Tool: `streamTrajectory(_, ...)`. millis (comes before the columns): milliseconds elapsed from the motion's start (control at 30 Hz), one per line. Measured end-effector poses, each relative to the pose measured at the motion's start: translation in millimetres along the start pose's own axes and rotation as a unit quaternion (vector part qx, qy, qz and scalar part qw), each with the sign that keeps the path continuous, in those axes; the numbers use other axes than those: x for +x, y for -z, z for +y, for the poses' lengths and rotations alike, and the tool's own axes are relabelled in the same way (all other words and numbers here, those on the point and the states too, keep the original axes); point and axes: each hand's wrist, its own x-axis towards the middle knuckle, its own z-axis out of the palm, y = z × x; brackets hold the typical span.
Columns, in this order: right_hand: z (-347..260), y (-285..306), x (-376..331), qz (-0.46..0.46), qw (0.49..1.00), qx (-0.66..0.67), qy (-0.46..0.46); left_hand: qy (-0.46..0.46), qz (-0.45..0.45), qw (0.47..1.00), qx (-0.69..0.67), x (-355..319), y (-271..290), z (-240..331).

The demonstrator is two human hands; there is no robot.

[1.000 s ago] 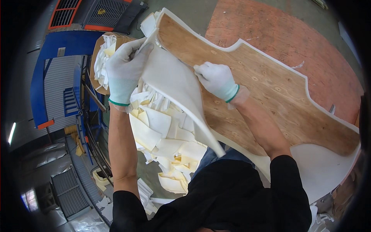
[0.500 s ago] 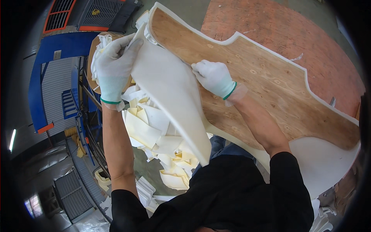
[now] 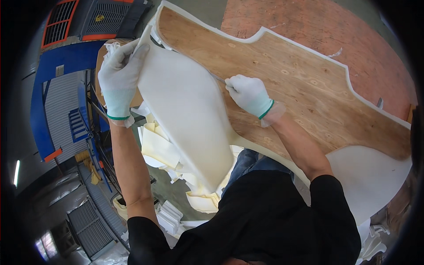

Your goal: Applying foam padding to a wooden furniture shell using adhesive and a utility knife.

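Observation:
My left hand (image 3: 120,66), in a white glove with a green-edged cuff, pinches the upper corner of a large white sheet flap (image 3: 183,104). The flap hangs down and away from a plywood panel (image 3: 265,84) with a curved outline and a white border. In my gloved right hand (image 3: 249,93) is a thin-bladed knife (image 3: 216,77), its handle hidden by my fingers. The blade lies at the panel's near edge, where the flap meets it. Farther right, a white sheet lobe (image 3: 371,176) sticks out past the wood.
White and cream offcuts (image 3: 161,148) are heaped on the floor below the flap. A reddish board surface (image 3: 309,31) lies beyond the panel. On the left stands a blue metal frame (image 3: 39,101); a cardboard box (image 3: 101,66) holding white scraps is beside my left hand.
My left hand has drawn the flap further left, spreading it wider. My right hand has shifted slightly right and nearer, baring more of the blade. The panel appears slightly higher and further left.

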Motion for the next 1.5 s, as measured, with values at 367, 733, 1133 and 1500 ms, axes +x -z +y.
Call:
streamTrajectory(367, -13, -10, -16, -0.001, 0.998, 0.008, -0.055, 0.019, 0.012, 1.000, -0.010, -3, 2, -4)
streamTrajectory(733, -17, -13, -32, -0.018, 0.993, 0.038, -0.111, 0.028, 0.006, 0.999, -0.013, -2, 7, -8)
streamTrajectory(1133, -32, -22, -49, -0.001, 0.985, 0.053, -0.164, 0.034, 0.011, 0.999, -0.024, 2, 7, -13)
streamTrajectory(1500, -42, -25, -65, -0.013, 0.979, 0.061, -0.196, 0.040, 0.030, 0.999, -0.021, -2, 8, -25)
